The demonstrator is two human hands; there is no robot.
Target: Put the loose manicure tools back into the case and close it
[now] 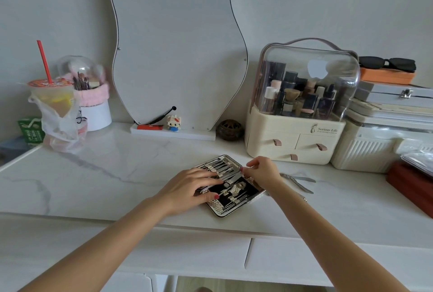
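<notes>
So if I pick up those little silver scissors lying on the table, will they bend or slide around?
The scissors look like metal, so probably stiff, not bendy. They lie flat on the smooth marble tabletop, so a push would likely slide them. Their tips look pointed; careful.

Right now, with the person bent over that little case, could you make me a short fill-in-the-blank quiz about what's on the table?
1. The manicure case lies ____ on the marble table.
2. The left hand rests on the case, while the right hand pinches a thin ____.
3. Loose scissors lie to the ____ of the case.
4. The drink cup holds a ____ straw.

Missing words: open; tool; right; red
</notes>
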